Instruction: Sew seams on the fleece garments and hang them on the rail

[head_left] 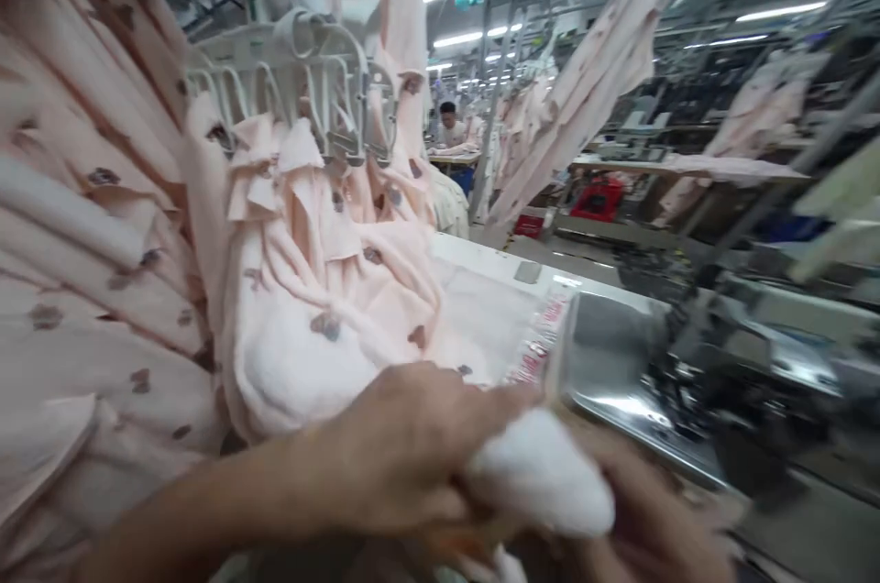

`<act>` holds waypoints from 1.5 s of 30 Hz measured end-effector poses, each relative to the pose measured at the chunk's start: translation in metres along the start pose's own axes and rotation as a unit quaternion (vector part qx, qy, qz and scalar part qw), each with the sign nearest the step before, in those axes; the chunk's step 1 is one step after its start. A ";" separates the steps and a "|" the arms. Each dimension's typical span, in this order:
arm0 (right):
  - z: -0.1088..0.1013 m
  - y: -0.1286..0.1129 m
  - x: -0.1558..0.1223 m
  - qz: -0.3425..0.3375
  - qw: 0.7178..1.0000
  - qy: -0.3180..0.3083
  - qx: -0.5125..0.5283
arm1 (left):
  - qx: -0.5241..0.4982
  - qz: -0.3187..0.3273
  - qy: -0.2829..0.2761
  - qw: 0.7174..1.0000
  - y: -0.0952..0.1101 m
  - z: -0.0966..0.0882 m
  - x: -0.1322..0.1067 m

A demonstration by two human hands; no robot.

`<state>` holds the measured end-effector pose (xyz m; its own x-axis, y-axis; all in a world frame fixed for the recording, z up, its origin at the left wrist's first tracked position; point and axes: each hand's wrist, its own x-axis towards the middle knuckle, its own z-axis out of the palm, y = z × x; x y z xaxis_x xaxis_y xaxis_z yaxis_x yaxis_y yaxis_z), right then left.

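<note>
Ten o'clock: pink printed fleece pieces [385, 280] hung, finished or pending unclear. Six: your left hand [419, 436] pinched white cloth [546, 478]. Five: that cloth, seemingly mid-handling, unfinished. Four: your right hand [653, 510], fingers too blurred to tell; beyond, the sewing machine [739, 363] stood apart.

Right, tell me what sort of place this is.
Most likely a garment sewing workshop: pale pink printed fabric pieces hang from a white clip rack, a shiny metal machine bed is set beside them, and a person sits at a farther table.
</note>
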<state>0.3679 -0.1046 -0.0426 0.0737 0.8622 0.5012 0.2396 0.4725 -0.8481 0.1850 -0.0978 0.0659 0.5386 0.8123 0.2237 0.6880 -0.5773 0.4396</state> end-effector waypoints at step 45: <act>-0.130 0.039 0.041 0.176 0.907 0.101 -0.369 | 0.031 0.116 -0.055 0.991 0.030 0.149 0.180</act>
<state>0.5057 -0.0746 -0.0333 0.4293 0.8501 0.3050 0.7436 -0.1410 -0.6536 0.3751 0.0189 -0.0103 0.7331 0.6450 0.2157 0.5663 -0.7545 0.3316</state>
